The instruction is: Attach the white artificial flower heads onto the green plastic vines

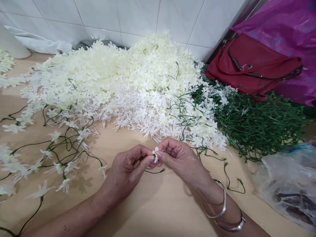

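Between my two hands is a small white artificial flower (155,152), pinched at the fingertips above the table. My left hand (132,168) is closed with thumb and index finger on the flower's left side, where a bit of green shows. My right hand (177,158) pinches the same flower from the right, and a thin pale strand shows by its fingers. A green stem (156,171) extends just below the hands. Behind them rises a large heap of white flower heads (118,72), with a bank of thin white stamens (133,108) along its front.
Flowers joined to green stems (65,161) lie spread at the left. A pile of green stems (259,121) sits at the right under a red handbag (254,65). A clear plastic bag (288,184) is at the right edge, and a tiled wall (138,16) closes the back.
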Tool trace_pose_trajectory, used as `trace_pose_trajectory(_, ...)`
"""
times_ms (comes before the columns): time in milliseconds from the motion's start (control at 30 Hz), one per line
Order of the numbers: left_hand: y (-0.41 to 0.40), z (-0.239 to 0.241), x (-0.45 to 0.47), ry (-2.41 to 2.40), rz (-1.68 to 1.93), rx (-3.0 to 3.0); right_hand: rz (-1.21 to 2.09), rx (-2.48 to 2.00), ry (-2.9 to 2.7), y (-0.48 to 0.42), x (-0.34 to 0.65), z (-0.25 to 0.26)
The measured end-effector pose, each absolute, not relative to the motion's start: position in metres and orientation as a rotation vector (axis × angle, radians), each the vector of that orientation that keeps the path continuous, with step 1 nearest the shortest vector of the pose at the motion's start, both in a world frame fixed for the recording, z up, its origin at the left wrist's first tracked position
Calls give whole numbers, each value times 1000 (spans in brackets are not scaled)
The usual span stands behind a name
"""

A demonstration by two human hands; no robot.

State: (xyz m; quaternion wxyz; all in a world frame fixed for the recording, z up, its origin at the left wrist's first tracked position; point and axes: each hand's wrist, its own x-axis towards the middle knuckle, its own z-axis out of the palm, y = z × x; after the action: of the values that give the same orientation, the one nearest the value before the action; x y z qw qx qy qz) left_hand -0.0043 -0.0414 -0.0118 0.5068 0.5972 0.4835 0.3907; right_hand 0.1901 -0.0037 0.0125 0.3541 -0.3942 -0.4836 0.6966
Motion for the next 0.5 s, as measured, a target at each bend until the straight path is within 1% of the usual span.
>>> trace_pose_trajectory(267,-41,-9,0,1139,981,1435,1883,-952,-1239,0,200,16)
trace_pose_trajectory(500,-43,-6,-1,1155,998,1488,1861,-978,-1251,-1,202,15)
